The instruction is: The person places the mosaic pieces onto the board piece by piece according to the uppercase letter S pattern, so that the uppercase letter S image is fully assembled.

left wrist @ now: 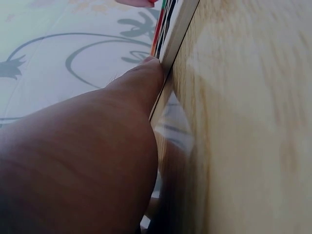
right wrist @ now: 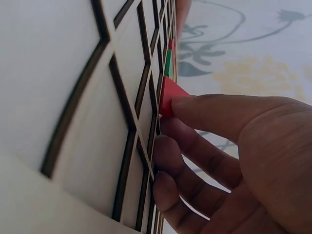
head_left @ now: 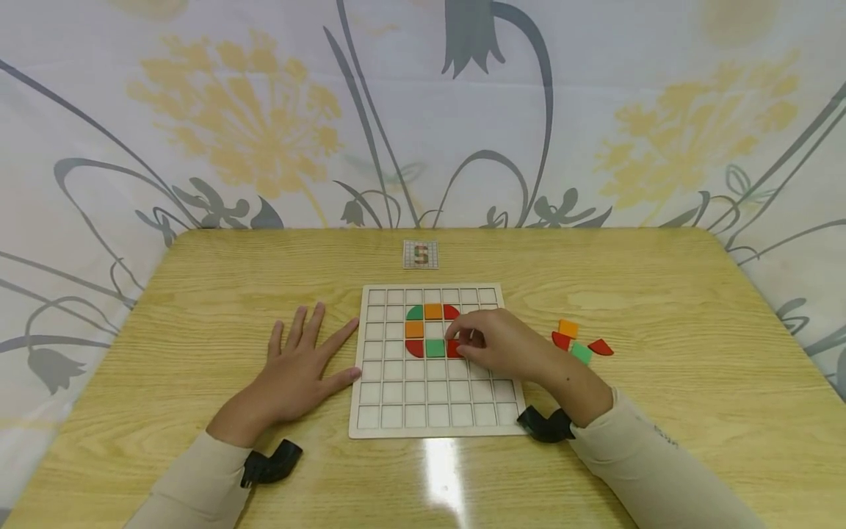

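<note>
A white gridded board [head_left: 429,415] lies on the table. Coloured tiles fill some of its cells: an orange square [head_left: 432,311] between a green rounded tile [head_left: 415,313] and a red rounded one [head_left: 451,312], another orange square [head_left: 414,329] below, then a red rounded tile [head_left: 415,348] and a green square [head_left: 435,348]. Beside that green square, my right hand [head_left: 505,342] pinches a red tile [right wrist: 168,97] at the board's surface, thumb on its near side; its exact shape is partly hidden. My left hand [head_left: 297,375] rests with fingers spread, thumb and forefinger touching the board's left edge.
Right of the board lie loose tiles: an orange square [head_left: 568,328], a green square [head_left: 581,353] and two red pieces, one of them a red rounded tile [head_left: 601,347]. A small pattern card [head_left: 421,254] lies behind the board. A patterned cloth hangs at the table's back.
</note>
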